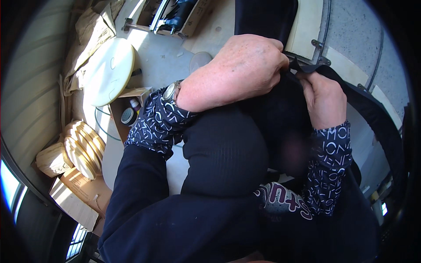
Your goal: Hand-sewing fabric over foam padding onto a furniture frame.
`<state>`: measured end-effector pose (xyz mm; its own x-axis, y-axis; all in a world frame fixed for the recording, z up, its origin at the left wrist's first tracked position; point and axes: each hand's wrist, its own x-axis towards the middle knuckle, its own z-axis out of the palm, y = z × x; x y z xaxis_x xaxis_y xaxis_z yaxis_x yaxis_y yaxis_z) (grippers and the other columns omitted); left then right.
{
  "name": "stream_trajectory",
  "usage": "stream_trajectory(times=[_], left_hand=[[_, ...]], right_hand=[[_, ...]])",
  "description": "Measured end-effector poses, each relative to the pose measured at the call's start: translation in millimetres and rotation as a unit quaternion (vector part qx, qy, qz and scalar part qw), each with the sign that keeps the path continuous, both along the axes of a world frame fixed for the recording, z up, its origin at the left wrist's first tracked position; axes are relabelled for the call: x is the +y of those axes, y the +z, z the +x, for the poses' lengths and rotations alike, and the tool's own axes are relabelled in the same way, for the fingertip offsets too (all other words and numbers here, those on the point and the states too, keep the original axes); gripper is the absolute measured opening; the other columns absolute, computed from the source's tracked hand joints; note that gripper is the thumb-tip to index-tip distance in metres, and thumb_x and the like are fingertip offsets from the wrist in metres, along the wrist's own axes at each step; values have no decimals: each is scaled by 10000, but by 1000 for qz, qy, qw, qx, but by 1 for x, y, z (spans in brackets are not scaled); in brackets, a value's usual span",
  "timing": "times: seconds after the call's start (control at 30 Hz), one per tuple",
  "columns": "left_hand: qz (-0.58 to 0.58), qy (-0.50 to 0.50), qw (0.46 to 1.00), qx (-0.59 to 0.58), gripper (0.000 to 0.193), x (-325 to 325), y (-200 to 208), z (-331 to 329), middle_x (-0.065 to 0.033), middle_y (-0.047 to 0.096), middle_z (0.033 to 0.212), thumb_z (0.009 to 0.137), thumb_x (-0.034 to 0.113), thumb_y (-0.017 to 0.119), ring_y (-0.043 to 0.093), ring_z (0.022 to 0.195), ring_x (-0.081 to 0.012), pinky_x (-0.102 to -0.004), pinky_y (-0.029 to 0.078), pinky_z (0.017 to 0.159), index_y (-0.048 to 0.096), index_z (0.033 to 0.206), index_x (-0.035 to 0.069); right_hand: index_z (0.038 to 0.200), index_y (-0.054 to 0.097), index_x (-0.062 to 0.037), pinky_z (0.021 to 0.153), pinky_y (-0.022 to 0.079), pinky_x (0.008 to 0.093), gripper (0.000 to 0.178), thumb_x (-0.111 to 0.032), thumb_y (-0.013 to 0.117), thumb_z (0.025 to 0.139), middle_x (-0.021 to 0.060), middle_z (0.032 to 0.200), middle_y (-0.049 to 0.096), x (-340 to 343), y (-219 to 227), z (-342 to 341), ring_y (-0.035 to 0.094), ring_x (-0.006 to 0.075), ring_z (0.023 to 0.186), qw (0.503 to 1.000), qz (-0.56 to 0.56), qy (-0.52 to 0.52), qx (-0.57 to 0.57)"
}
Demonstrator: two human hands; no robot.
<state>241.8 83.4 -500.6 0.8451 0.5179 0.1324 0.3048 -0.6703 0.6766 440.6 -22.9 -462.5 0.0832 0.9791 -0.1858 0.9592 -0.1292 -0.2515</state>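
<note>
Both of my hands are at a piece of black fabric (307,68) above my lap. My left hand (258,59) comes across from the left, its fingers curled closed at the fabric's edge and its knuckles facing up. Close beside it on the right, my right hand (326,98) pinches the same edge between thumb and fingers. From there a black band of the fabric (381,116) curves away to the right and down. A smooth black padded piece (265,17) extends beyond my left hand. Dark shadow hides the fabric's underside between my wrists.
A pale round disc (109,72) stands at the left, near crumpled brown paper (90,37). Below are stacked round wooden discs (83,149) and a cardboard box (85,186). A lidded jar (128,116) sits in a compartment. A wooden box (195,17) at the top holds a black tool (180,17).
</note>
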Motion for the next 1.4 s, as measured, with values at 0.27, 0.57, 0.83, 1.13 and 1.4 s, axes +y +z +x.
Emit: stream_trajectory(times=[0.27,0.57,0.83,1.13,1.4], left_hand=[[-5,25,999,28,209,6,3,3,-114,719,974,868,92,691,715,903,-351,-446,581,756,786,1052,63],[-184,-13,977,107,277,20,16,14,-227,761,933,869,92,666,756,879,-365,-409,610,812,779,1099,-14],[-258,-37,960,100,312,17,22,13,-235,759,927,880,104,653,756,832,-335,-384,602,786,755,1138,-38],[-186,12,980,72,285,9,17,9,-209,743,858,881,88,672,745,763,-313,-382,590,723,729,1138,-19],[-216,-5,976,37,212,18,7,3,-174,734,810,918,92,696,735,718,-243,-349,582,691,751,1097,-9]], right_hand=[[1082,708,-83,744,572,482,124,-107,668,968,156,907,747,15,-4,4,725,385,857,996,-30,63,-47],[1093,693,-76,733,583,458,126,-80,681,968,130,947,759,-1,-12,1,736,372,869,998,42,54,-8],[1069,706,-105,682,605,440,121,-75,652,965,103,899,770,-7,-8,-2,756,340,778,995,81,65,-4],[1114,678,-65,729,581,467,146,-51,668,969,140,961,766,-3,-8,-1,742,370,875,999,18,29,-31],[1137,665,-33,773,585,459,154,-29,655,984,171,1005,764,-7,-14,1,742,390,915,996,58,6,62]])
